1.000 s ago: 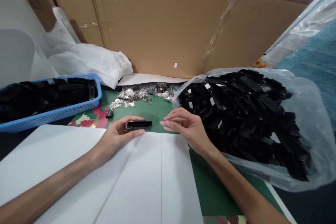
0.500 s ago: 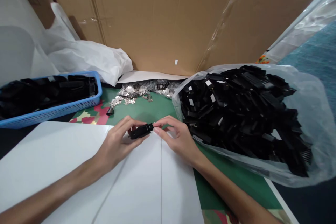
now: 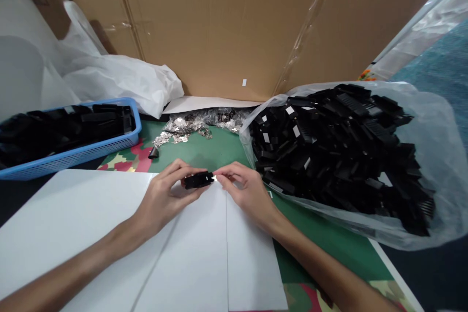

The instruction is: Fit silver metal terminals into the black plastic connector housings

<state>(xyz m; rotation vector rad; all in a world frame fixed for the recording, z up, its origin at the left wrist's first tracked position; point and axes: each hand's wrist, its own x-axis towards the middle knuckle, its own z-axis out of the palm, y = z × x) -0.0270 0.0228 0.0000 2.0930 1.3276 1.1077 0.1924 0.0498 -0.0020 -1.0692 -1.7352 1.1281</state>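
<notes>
Between thumb and fingers, my left hand [image 3: 164, 192] grips a small black plastic housing [image 3: 198, 180] above the white board [image 3: 190, 258]. Its right end has small slots and faces my right hand [image 3: 246, 190]. A small shiny metal piece [image 3: 214, 178] is pinched in the fingertips of my right hand, right at that slotted end. Whether the piece is inside a slot or just touching it, I cannot tell. Behind the hands, a heap of similar metal pieces [image 3: 179, 131] spills from clear plastic on the green mat [image 3: 215, 148].
On the right, a clear plastic bag [image 3: 435, 156] is full of black plastic parts [image 3: 340, 151]. A blue basket [image 3: 91, 152] with black parts stands at the left. A dark cone-shaped piece [image 3: 153, 152] lies on the mat. Cardboard [image 3: 219, 29] and a white bag [image 3: 124, 80] border the back.
The black housing has turned slightly and shifted a little to the right. The metal piece in my right fingertips now shows more clearly at its end.
</notes>
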